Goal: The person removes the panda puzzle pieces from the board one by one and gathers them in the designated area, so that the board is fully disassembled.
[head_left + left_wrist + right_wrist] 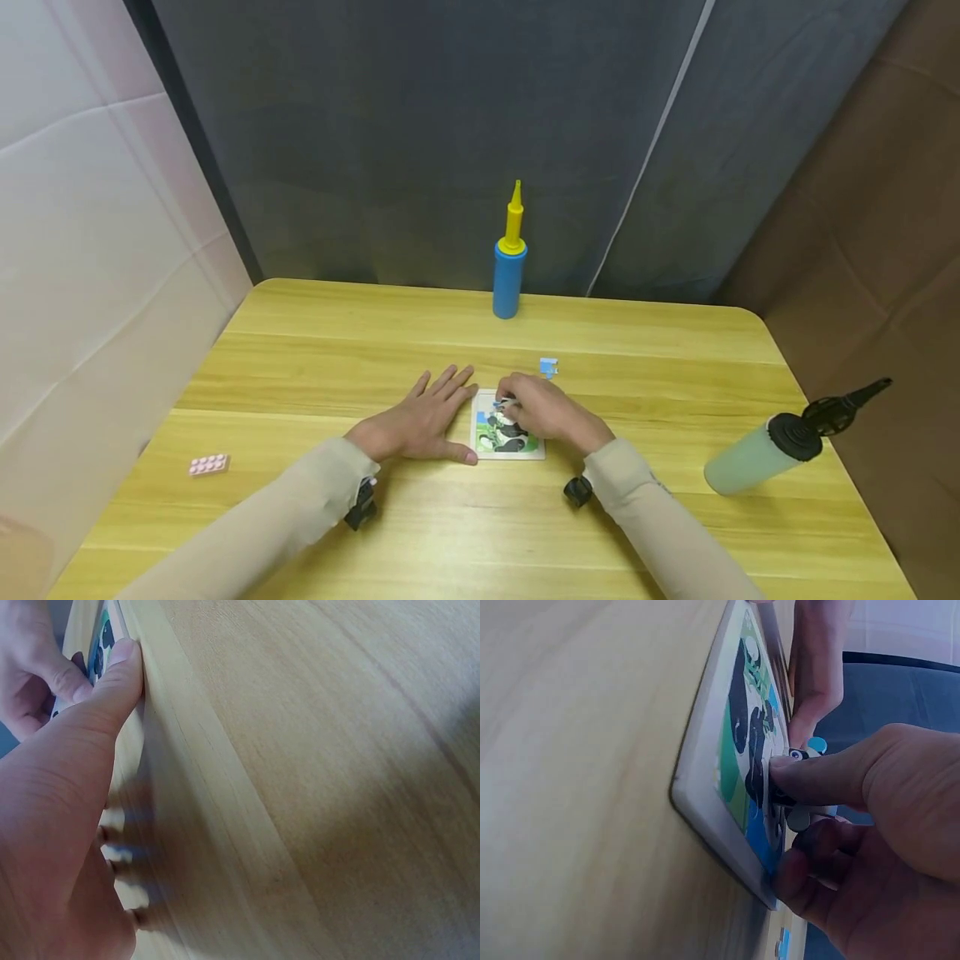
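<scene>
A small panda jigsaw puzzle in a white tray [510, 456] lies on the table between both hands. My left hand [427, 421] rests beside it with fingers spread, the forefinger and thumb tips at the tray's left edge. In the left wrist view, the left thumb [112, 686] lies against that edge. My right hand [547, 407] pinches a puzzle piece [799, 817] between thumb and fingers, over the upper part of the picture. The right wrist view shows a panda eye and a rounded knob on the piece; the fingers cover much of it.
A loose blue puzzle piece [549, 367] lies just beyond the right hand. A blue and yellow hand pump [508, 279] stands at the table's back edge. To the right is a pale green bottle [753, 458] with a black top; a pink toy brick [208, 465] lies far left.
</scene>
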### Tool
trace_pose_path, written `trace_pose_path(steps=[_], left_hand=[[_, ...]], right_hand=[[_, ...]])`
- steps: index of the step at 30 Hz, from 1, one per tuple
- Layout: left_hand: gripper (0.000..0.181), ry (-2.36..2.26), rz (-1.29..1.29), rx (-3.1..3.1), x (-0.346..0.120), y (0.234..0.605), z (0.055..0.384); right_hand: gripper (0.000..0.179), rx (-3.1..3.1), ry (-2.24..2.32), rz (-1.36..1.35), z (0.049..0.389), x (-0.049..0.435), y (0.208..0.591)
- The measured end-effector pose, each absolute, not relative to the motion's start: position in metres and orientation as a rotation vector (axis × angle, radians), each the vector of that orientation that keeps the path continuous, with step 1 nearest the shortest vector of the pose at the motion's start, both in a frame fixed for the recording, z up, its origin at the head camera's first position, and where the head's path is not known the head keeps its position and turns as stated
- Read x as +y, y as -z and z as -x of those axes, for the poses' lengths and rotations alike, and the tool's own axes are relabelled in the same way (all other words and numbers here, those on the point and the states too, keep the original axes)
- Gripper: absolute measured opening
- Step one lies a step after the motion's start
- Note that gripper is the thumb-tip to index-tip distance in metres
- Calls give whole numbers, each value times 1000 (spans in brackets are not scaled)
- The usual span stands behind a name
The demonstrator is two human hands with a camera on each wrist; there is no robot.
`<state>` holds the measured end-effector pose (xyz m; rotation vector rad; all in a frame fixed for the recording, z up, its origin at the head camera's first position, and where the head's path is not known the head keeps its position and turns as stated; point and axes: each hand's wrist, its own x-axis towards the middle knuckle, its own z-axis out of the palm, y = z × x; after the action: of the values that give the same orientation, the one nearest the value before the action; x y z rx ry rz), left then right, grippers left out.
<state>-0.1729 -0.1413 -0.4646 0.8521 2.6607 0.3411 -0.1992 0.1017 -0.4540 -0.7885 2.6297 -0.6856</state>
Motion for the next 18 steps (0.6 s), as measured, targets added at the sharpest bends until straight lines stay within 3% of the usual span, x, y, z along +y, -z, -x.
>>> trace_pose_path(steps=[4,18], left_hand=[[115,-338,-856,2660,-141,465,173],[116,-345,-862,2653,-141,464,173]], right_hand=[[7,2680,679,811,197,104,454],[30,2998,743,666,209,131,434]])
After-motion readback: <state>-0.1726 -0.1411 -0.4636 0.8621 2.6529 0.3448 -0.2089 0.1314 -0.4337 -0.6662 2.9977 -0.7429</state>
